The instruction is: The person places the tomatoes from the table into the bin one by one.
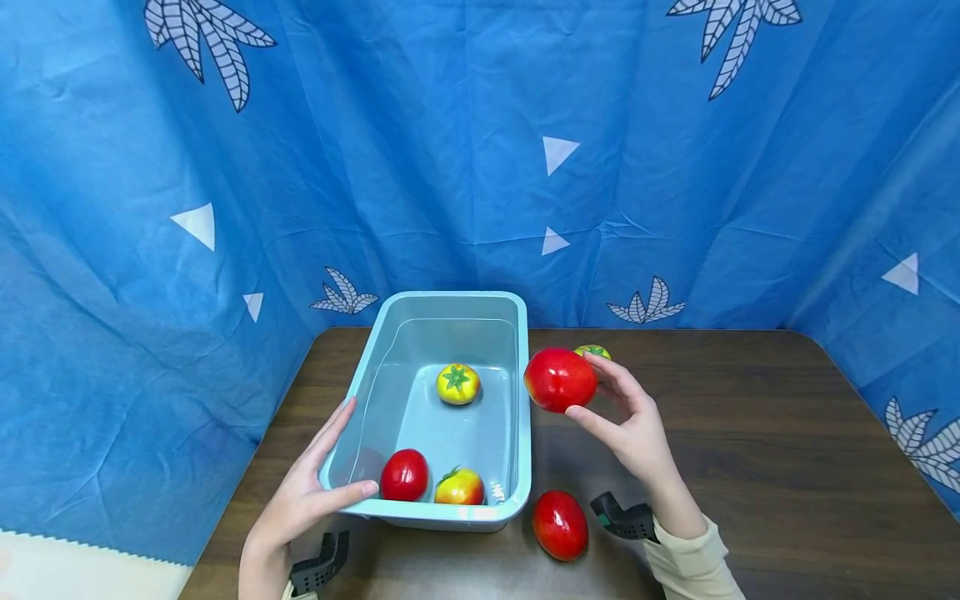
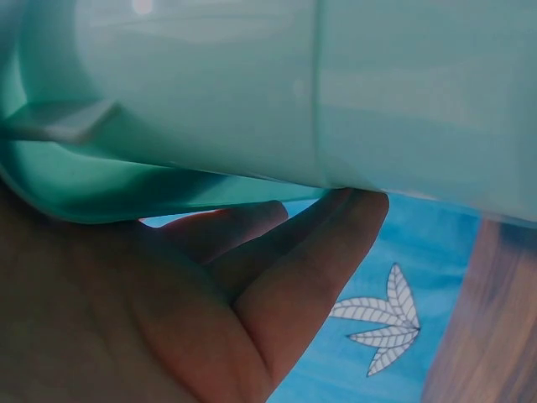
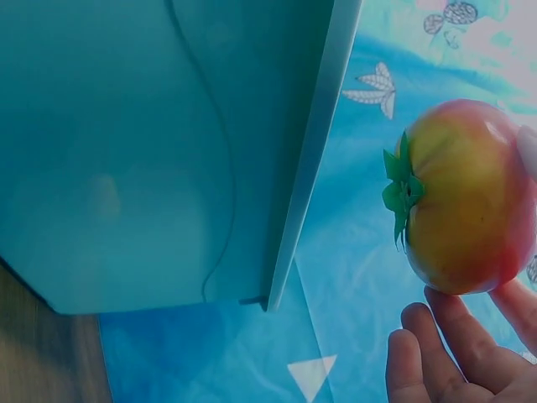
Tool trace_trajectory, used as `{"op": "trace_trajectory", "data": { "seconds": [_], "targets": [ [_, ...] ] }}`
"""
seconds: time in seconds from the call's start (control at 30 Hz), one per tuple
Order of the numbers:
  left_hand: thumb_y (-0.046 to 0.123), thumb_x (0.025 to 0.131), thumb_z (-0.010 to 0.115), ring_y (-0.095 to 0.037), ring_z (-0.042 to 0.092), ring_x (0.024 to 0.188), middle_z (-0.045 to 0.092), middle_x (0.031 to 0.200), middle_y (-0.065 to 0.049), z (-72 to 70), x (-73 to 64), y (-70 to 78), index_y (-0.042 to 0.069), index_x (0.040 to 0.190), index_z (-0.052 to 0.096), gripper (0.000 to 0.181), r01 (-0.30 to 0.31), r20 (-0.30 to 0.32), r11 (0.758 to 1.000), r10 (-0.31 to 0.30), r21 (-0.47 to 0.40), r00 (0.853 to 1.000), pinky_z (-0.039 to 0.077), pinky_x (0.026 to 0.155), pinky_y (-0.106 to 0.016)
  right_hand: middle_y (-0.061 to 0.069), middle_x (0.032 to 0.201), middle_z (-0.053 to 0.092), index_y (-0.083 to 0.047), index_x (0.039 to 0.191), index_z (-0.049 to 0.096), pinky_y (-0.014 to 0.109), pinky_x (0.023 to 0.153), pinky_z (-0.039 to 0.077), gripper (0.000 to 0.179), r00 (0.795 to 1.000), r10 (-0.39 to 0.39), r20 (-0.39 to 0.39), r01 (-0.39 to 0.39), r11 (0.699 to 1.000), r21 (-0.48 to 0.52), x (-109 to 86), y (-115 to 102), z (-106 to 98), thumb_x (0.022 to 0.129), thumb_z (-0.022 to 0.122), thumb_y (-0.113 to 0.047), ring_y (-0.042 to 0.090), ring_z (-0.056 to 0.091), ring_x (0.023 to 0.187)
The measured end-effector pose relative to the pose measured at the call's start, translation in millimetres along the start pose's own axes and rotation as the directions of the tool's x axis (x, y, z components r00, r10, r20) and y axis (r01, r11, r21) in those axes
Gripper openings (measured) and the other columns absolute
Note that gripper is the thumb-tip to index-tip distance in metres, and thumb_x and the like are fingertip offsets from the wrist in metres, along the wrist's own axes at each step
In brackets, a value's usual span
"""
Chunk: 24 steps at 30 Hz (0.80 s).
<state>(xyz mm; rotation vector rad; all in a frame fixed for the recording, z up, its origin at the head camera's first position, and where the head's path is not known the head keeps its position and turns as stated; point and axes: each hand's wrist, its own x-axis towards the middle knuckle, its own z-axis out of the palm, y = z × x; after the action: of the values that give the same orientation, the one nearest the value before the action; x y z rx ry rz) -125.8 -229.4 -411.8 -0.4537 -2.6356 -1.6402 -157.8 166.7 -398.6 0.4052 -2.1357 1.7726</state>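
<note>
My right hand (image 1: 637, 421) pinches a glossy tomato (image 1: 560, 380) between thumb and fingers, just right of a pale blue bin (image 1: 522, 400). In the right wrist view, this tomato (image 3: 470, 201) shows a yellow side with green leaves, reddening away from them. My left hand (image 1: 303, 496) rests at the bin's near left corner, thumb over the rim and straight fingers along the outer wall. Inside lie a yellow tomato (image 1: 457, 384), a red one (image 1: 405, 475) and a yellow-red one (image 1: 460, 487). The left wrist view shows fingers (image 2: 310, 277) touching the bin.
On the dark wooden table (image 1: 765, 450), a red tomato (image 1: 560, 525) lies right of the bin's near corner. Behind the held tomato, another green-topped tomato (image 1: 595, 351) is mostly hidden. A blue patterned cloth (image 1: 480, 167) hangs behind the table and along its sides.
</note>
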Motion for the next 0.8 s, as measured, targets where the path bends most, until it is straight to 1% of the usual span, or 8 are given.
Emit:
{"op": "trace_trajectory", "data": {
  "seconds": [0.23,0.57,0.73,0.8],
  "targets": [
    [0.014,0.077,0.074,-0.032,0.021,0.132,0.016,0.154,-0.007,-0.3,-0.5,-0.2,0.024,0.150,0.024,0.089,-0.004,-0.002,1.000,0.004,0.004,1.000,0.031,0.090,-0.072,-0.001,0.128,0.053,-0.014,0.133,0.051,0.024,0.086,0.048,0.066,0.999,0.000,0.047,0.001,1.000,-0.028,-4.6,-6.8,6.1,0.073,0.076,0.000,0.017,0.051,0.112],
    [0.013,0.076,0.074,-0.031,0.020,0.132,0.015,0.154,-0.006,-0.1,-0.1,0.1,0.023,0.150,0.025,0.089,-0.011,-0.001,1.000,0.011,-0.008,1.000,0.031,0.090,-0.072,-0.002,0.130,0.052,-0.014,0.133,0.050,0.031,0.087,0.049,0.068,0.994,-0.016,0.108,0.019,1.000,-0.021,-9.4,-12.5,11.0,0.072,0.077,-0.002,0.017,0.050,0.114],
    [0.013,0.076,0.075,-0.031,0.021,0.132,0.016,0.154,-0.007,-0.4,-0.4,-0.2,0.023,0.150,0.025,0.089,-0.009,-0.003,1.000,0.009,0.000,1.000,0.032,0.089,-0.072,-0.001,0.131,0.052,-0.015,0.133,0.051,0.035,0.087,0.050,0.067,0.989,-0.032,0.146,0.035,0.999,-0.017,-10.3,-12.5,13.9,0.073,0.077,-0.004,0.017,0.051,0.113],
    [0.014,0.076,0.075,-0.032,0.021,0.132,0.016,0.154,-0.007,-0.5,-0.5,-0.3,0.023,0.150,0.025,0.089,-0.009,-0.004,1.000,0.009,0.005,1.000,0.032,0.089,-0.072,-0.002,0.131,0.053,-0.016,0.133,0.051,0.035,0.086,0.050,0.067,0.986,-0.032,0.163,0.035,0.999,-0.013,-10.8,-12.8,14.8,0.073,0.077,-0.005,0.018,0.052,0.113]
  ]
}}
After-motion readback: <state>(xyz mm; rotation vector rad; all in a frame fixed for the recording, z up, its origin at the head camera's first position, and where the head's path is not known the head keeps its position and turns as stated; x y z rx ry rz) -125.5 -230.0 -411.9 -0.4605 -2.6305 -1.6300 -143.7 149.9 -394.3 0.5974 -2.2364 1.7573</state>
